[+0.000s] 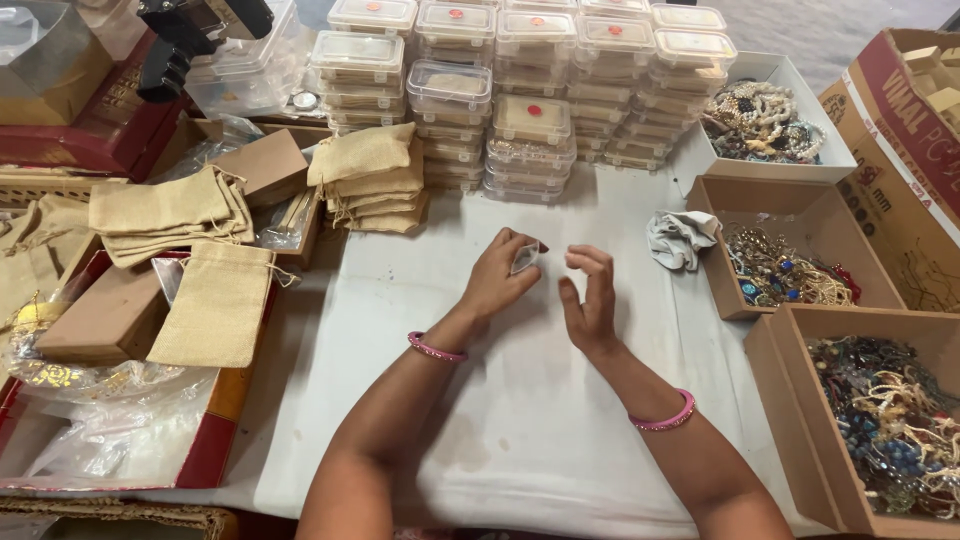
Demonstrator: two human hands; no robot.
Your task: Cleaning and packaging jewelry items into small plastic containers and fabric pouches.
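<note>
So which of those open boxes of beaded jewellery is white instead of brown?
The white box farthest back on the right, holding pale beaded bracelets; the two nearer ones are brown cardboard.

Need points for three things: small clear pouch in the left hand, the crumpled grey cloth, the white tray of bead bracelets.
small clear pouch (524,259), head view, on its flat face between the left hand's fingers
crumpled grey cloth (680,238), head view, on its middle folds
white tray (775,68), head view, on its bare far wall
</note>
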